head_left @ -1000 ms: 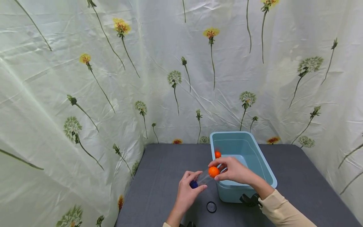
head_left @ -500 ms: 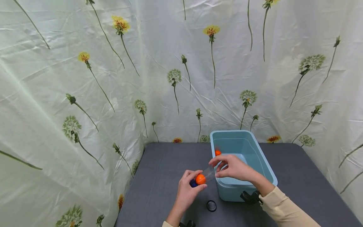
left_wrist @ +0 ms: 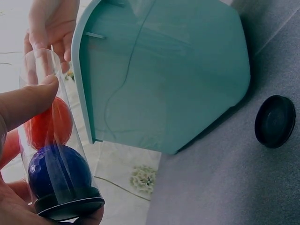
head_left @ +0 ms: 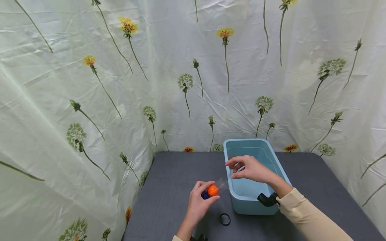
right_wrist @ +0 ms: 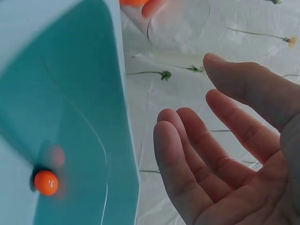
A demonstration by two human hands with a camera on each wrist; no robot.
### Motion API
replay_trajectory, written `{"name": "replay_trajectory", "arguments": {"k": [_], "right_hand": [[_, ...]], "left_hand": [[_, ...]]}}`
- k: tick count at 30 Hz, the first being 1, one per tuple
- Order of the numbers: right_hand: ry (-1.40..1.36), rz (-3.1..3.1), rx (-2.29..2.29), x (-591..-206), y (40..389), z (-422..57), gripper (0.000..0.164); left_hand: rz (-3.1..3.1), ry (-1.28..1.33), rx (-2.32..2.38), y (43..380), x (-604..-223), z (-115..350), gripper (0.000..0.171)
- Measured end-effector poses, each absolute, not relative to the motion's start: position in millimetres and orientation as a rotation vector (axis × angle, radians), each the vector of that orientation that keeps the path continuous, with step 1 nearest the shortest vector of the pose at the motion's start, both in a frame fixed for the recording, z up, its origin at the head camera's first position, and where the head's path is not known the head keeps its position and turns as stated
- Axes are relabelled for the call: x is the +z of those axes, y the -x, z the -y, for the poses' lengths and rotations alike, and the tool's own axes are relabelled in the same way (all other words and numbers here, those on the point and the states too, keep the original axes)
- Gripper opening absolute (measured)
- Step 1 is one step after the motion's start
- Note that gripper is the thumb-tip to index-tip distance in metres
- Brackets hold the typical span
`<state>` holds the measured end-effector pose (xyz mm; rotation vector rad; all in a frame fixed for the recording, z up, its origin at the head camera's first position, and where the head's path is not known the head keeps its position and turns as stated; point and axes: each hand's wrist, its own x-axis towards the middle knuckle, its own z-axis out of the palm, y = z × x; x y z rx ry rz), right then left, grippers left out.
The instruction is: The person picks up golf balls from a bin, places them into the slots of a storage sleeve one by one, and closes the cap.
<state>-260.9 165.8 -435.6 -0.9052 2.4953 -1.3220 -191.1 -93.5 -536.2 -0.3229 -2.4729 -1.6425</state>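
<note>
My left hand (head_left: 196, 204) grips a clear plastic tube (head_left: 223, 184) with thumb and fingers on either side. Inside it, a dark blue ball (left_wrist: 58, 171) lies against the black cap at the base, and an orange ball (head_left: 212, 190) rests on top of the blue one. The tube leans, its uncapped end pointing toward the bin. My right hand (head_left: 251, 170) is over the bin's left rim, fingers loosely bent and nothing between them. A light blue bin (head_left: 254, 205) stands below it. The right wrist view shows another orange ball (right_wrist: 46, 183) on the bin's floor.
A round black cap (head_left: 224, 219) lies on the dark grey table (head_left: 178, 187) in front of the bin's near left corner. Behind the table hangs a pale curtain (head_left: 169, 100) printed with dandelions.
The right hand let go of the orange ball, which dropped down the tube onto the blue ball. That hand then drew back up and right, away from the tube. The left hand stayed put.
</note>
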Motion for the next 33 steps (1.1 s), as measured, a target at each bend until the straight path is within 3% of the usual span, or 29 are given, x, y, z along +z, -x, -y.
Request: {"name": "replay_trajectory", "arguments": {"k": [18,33], "right_hand": [[0.821,-2.606,-1.133,-441.2,320.7,-178.6,0.040],[0.581,-2.554,-0.999,-487.4,380.3,-181.4,0.040]], "left_hand": [[2.470,0.288,-1.669,193.5,-539.2,96.4,0.047],[2.487,0.250,-1.672,194.6,-539.6,98.0,0.045]]}}
